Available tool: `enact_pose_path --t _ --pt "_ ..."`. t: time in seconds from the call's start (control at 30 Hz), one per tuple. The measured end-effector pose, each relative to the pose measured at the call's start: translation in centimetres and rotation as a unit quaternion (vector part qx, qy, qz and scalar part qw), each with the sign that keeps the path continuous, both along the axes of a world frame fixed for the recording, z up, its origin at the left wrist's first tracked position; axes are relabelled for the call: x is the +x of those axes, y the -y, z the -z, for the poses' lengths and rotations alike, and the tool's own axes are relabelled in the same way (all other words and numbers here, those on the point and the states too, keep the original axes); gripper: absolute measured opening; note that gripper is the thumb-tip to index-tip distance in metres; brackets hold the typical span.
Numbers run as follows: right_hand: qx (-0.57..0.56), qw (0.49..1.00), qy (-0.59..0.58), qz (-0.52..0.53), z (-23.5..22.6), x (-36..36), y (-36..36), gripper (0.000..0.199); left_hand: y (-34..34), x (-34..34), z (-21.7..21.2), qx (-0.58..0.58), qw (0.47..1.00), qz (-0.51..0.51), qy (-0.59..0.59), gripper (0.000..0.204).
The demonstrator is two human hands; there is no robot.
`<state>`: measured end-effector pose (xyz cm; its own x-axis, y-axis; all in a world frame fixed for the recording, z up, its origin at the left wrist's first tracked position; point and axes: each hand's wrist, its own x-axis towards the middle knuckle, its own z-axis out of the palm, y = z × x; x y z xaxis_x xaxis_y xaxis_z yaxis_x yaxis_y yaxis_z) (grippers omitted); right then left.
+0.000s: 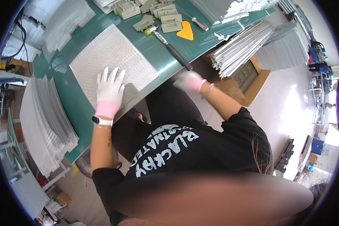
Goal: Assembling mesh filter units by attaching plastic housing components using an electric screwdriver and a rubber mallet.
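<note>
My left hand [110,88], in a white glove with a pink cuff, lies flat with fingers spread on a silvery ridged mesh sheet [113,49] on the green table. Beside that hand, a flat grey-beige piece [130,93] sits at the sheet's near corner by the table edge. My right hand [188,81], gloved the same way, is just off the table edge, close to the handle end of a mallet [177,54]. Its fingers are blurred, and I cannot see anything in them. The mallet has a black grip and a yellow-green head.
Several grey-beige plastic parts [171,22] lie at the back, near an orange scraper [185,31] and a screwdriver [199,23]. Stacked mesh sheets [45,120] stand at the left. On the right are a cardboard box [258,86] and a pile of metallic strips [239,47].
</note>
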<state>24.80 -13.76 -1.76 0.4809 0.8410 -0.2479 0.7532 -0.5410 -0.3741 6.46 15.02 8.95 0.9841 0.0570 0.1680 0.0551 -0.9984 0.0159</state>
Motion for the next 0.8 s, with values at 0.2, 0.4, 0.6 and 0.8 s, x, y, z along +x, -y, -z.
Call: enact_pose_path --t 0.2,0.4,0.6,0.8 --pt "-0.193 0.916 0.264 0.232 1.8 14.9 12.4 0.021 7.6 -2.2 0.1 -0.112 0.978 0.159 0.070 0.043" --pt "-0.150 0.931 0.334 0.020 0.1 15.4 12.4 0.014 11.8 -3.9 4.9 -0.265 0.930 0.242 0.080 0.038" --pt "0.014 0.952 0.195 -0.235 -9.6 2.3 5.6 0.013 12.1 -5.4 10.8 -0.536 0.835 0.107 -0.061 0.027" --pt "0.361 0.870 0.084 -0.326 -15.5 -10.9 -3.7 0.012 17.6 0.6 5.5 -0.644 0.750 0.146 0.046 0.037"
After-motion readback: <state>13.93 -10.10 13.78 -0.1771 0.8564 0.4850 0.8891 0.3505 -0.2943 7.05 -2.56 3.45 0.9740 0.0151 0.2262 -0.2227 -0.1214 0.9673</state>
